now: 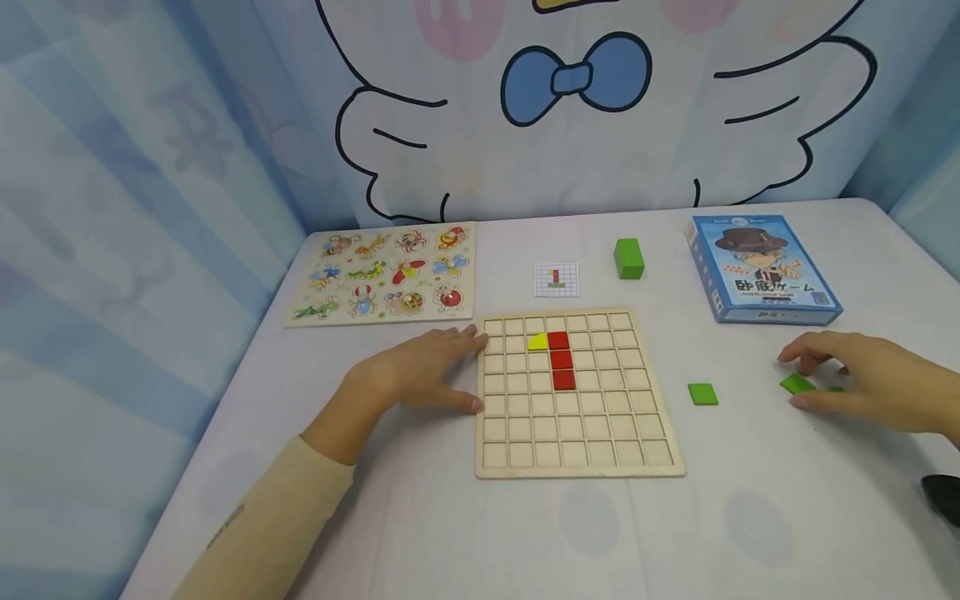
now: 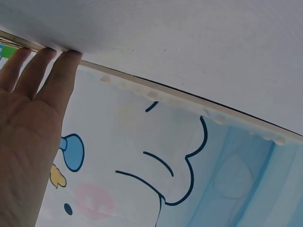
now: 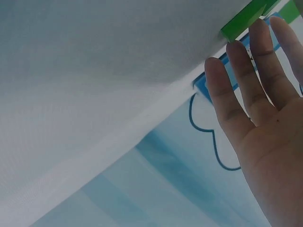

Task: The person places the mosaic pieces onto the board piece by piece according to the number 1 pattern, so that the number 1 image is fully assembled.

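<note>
My left hand [image 1: 420, 371] rests at the left edge of a wooden grid board [image 1: 581, 454], thumb and fingertips spread along that edge. On the board, three red square tiles [image 1: 561, 360] form a column, with a yellow tile with a slanted corner [image 1: 537, 342] left of the top one. To the right, my right hand [image 1: 870, 379] is low over the table, thumb and fingers apart around a green tile [image 1: 797, 383]. Part of another green piece [image 1: 836, 389] peeks out under that hand. A separate green square tile [image 1: 703, 394] lies between board and right hand.
Behind the board lie a small pattern card [image 1: 557, 280] and a green block [image 1: 629, 259]. An insect picture board [image 1: 382, 275] is at the back left, a blue game box [image 1: 765, 271] at the back right. A black object [image 1: 942, 497] shows at the right edge.
</note>
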Demonstrator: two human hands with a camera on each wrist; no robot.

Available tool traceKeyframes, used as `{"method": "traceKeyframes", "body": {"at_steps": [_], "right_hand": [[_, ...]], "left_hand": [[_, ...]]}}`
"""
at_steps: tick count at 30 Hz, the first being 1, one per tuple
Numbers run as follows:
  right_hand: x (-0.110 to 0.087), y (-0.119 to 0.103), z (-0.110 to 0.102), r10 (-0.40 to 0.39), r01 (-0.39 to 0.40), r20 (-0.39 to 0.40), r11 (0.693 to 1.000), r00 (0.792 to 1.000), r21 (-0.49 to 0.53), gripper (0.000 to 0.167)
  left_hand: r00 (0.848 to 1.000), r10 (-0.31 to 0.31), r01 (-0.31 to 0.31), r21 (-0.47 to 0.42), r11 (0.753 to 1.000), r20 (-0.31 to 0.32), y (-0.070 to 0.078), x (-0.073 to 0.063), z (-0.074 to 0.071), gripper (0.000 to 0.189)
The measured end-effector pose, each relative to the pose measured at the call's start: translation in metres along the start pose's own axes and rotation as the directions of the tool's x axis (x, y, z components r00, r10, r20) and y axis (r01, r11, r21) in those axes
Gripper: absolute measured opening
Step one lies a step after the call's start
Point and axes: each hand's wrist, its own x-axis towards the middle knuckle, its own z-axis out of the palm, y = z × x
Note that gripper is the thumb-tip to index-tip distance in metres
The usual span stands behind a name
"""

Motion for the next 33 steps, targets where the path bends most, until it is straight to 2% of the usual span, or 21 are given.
{"method": "traceKeyframes", "body": {"at_steps": [8, 17, 24, 30, 33], "right_hand": [[0.001, -0.002, -0.001, -0.001, 0.001, 0.000, 1.000, 1.000, -0.001, 0.046], [0.002, -0.011, -0.003, -0.043, 0.046, -0.078, 0.998, 0.996, 0.038, 0.048], [0.001, -0.024, -0.003, -0.098, 0.124, -0.236, 0.987, 0.967, 0.099, 0.048], [0.005, -0.037, -0.007, -0.116, 0.165, -0.264, 0.971, 0.958, 0.172, 0.046], [0.010, -0.044, -0.010, -0.156, 0.216, -0.286, 0.957, 0.946, 0.192, 0.047]], "left_hand": [[1.000, -0.003, 0.003, -0.002, 1.000, -0.001, -0.002, 0.000, 0.001, 0.098], [1.000, -0.005, 0.005, -0.004, 1.000, -0.011, -0.003, 0.000, 0.002, 0.098], [1.000, 0.005, -0.005, -0.002, 1.000, -0.010, -0.003, -0.002, 0.000, 0.098], [1.000, 0.006, -0.006, -0.005, 1.000, -0.008, -0.002, -0.002, 0.000, 0.098], [1.000, 0.006, -0.006, -0.003, 1.000, -0.002, -0.002, -0.001, -0.001, 0.098]]}}
